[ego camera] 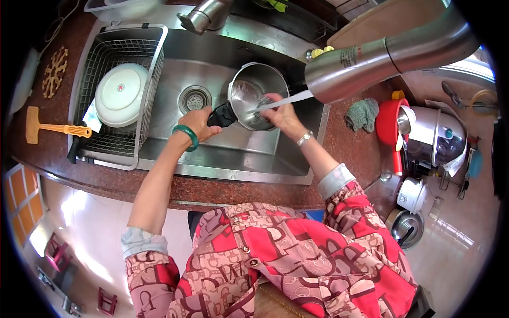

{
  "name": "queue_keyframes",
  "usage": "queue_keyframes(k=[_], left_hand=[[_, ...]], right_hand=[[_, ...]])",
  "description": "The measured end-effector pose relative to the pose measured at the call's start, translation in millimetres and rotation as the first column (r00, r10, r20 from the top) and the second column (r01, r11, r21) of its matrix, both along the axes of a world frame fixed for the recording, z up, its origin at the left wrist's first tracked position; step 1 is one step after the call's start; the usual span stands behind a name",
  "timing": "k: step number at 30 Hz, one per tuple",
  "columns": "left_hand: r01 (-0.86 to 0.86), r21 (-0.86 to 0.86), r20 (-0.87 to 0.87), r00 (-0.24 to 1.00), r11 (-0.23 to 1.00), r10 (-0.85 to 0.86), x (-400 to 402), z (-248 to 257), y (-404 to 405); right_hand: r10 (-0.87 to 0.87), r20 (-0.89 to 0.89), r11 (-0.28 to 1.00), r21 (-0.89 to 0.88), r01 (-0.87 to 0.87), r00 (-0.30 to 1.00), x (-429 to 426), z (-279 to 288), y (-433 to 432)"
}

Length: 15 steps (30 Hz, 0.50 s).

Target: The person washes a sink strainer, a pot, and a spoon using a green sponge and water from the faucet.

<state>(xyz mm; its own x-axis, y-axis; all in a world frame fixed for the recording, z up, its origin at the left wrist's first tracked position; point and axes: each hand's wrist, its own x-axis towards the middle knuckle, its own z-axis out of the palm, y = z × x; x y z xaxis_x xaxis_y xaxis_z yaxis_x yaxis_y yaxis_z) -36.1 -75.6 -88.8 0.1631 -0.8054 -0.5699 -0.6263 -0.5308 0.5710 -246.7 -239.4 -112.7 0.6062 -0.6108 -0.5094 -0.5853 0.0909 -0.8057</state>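
Observation:
A steel pot (260,75) with a black handle (222,115) is in the right half of the stainless steel sink (246,155). My left hand (201,124), with a green bangle at its wrist, grips the end of that handle. At the pot's right rim, my right hand (284,113) holds a dark metallic scouring pad (265,105) inside the pot. Water streams from the steel faucet (334,75) past the right fingers into the pot. The sink drain (195,99) lies left of the pot.
At the sink's left, a wire basket (139,139) holds an upturned white plate (120,93). An orange-handled spatula (59,128) and a trivet (55,71) lie further left. A grey-green cloth (362,114) and a red strainer or pan (385,123) are on the right counter.

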Motion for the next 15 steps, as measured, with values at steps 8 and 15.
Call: queue_keyframes(k=[8, 15], left_hand=[[0.281, -0.090, 0.284, 0.927, 0.955, -0.246, -19.9, 50.7, -3.6], [0.154, -0.069, 0.232, 0.963, 0.986, -0.135, -33.6, 49.0, -6.3]], right_hand=[[0.482, -0.680, 0.370, -0.414, -0.832, 0.553, -21.7, -38.2, 10.6], [0.464, -0.301, 0.799, -0.264, -0.540, 0.833, -6.6, -65.6, 35.8]])
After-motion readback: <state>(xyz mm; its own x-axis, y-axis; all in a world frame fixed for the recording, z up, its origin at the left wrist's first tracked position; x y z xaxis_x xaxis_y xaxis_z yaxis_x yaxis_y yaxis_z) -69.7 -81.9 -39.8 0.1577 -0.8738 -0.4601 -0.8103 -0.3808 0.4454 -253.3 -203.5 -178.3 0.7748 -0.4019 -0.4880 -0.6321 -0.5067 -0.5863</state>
